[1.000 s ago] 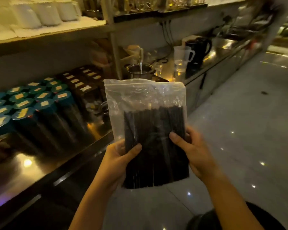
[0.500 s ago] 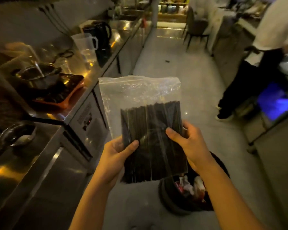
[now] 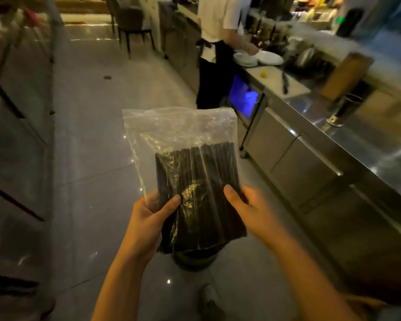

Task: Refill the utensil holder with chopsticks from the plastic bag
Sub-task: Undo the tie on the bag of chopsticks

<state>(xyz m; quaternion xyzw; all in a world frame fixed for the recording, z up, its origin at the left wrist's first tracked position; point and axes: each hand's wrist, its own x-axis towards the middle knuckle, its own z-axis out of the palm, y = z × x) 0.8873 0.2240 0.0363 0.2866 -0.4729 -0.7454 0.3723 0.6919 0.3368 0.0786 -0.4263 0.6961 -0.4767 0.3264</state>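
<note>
At nine o'clock runs a dim steel cabinet front (image 3: 16, 144), blurred. Toward the middle, the left hand (image 3: 148, 218) grips the lower left edge of the plastic bag (image 3: 178, 135), thumb pressed over the film. Inside it the black chopsticks (image 3: 199, 193) stand upright as a packed bundle filling the lower half; the clear top is slack and looks closed. The right hand (image 3: 250, 209) clasps the lower right edge. The bundle should feel stiff and moderately heavy, the film slippery, so supporting it low on both sides seems wise. At two o'clock, on the tabletop (image 3: 368, 140), stands a dark cylindrical container (image 3: 347, 107), possibly the utensil holder.
</note>
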